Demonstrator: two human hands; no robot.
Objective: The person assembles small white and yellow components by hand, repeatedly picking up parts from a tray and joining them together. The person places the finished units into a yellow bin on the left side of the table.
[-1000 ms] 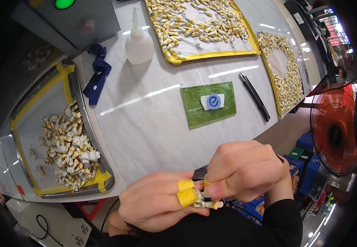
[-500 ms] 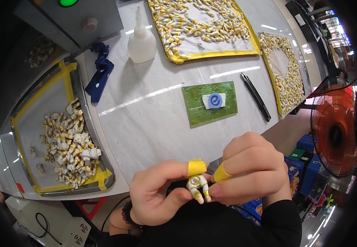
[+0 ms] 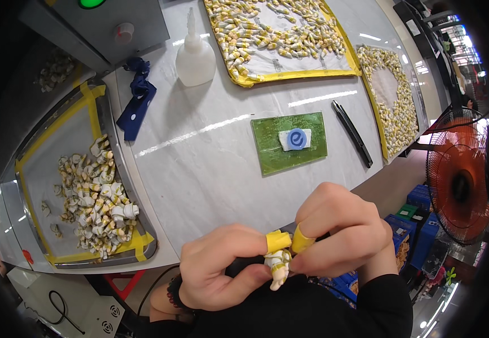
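Close to my body, past the table's front edge, my left hand pinches a small white figurine with yellow-gold bands and pale tips. From the other side my right hand grips the same figurine between thumb and index finger. Yellow tape wraps both index fingertips, which almost meet above the figurine. Much of the piece is hidden by my fingers. On the table beyond my hands lies a green plate with a white pad and a round blue piece on it.
At left, a taped tray holds a pile of similar figurines. Many small white-and-yellow parts fill two trays, a far one and a right one. A squeeze bottle, blue cloth, black utility knife and orange fan are around.
The figurine has turned between my fingers, so its two legs no longer show spread apart. My hands have drawn slightly closer together, with the taped fingertips now nearly touching.
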